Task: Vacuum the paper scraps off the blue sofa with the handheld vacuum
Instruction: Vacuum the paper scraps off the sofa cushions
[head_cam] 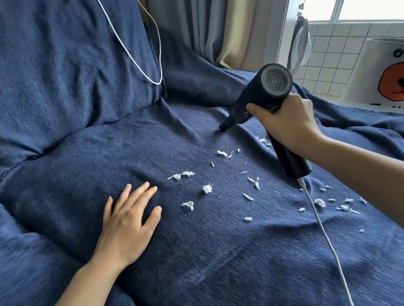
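You are in the sweeping step, with most of the work still ahead: your right hand (290,124) wraps its fingers (258,111) round the grip of the black pistol-shaped handheld vacuum (265,95), and the narrow nozzle tip (223,127) touches the cover of the dark blue fabric sofa (70,155) at the far edge of the mess, just beyond the nearest bits. The torn white paper scraps (207,188) lie scattered over the seat cushion between your two hands and on past your right forearm, with a larger cluster near the lower right corner of the view. Your left hand (128,221) lies flat on the cushion, fingers straight and slightly spread, holding nothing, seemingly keeping the cloth taut. A thin white power cord (328,239) trails from the bottom of the handle across the seat toward you. Next, I judge, you need to draw the nozzle back toward yourself through the scraps, keeping the tip low on the fabric, and mind that the cord does not drag pieces about or bunch the loose cover
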Demonstrator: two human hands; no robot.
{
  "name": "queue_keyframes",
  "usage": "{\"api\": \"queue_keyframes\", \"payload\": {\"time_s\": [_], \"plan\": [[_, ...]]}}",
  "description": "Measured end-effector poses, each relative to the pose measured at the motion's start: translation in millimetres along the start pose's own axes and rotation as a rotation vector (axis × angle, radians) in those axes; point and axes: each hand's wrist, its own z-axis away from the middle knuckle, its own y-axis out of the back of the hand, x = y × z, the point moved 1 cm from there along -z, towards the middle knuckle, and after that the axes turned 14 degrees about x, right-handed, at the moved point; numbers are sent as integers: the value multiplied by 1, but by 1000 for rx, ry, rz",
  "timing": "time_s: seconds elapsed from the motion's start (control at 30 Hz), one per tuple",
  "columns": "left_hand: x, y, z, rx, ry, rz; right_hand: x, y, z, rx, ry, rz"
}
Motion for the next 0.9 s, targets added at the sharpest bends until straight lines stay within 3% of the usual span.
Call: {"api": "queue_keyframes", "payload": {"time_s": [0.23, 0.5, 0.9], "plan": [[0, 1, 1, -3, -8, -7, -25, 37, 25, -124, -23, -20], [0, 2, 4, 3, -3, 1, -30, 69, 37, -125, 27, 34], [-1, 1, 5, 38, -6, 9, -50, 90, 71, -281, -202, -299]]}}
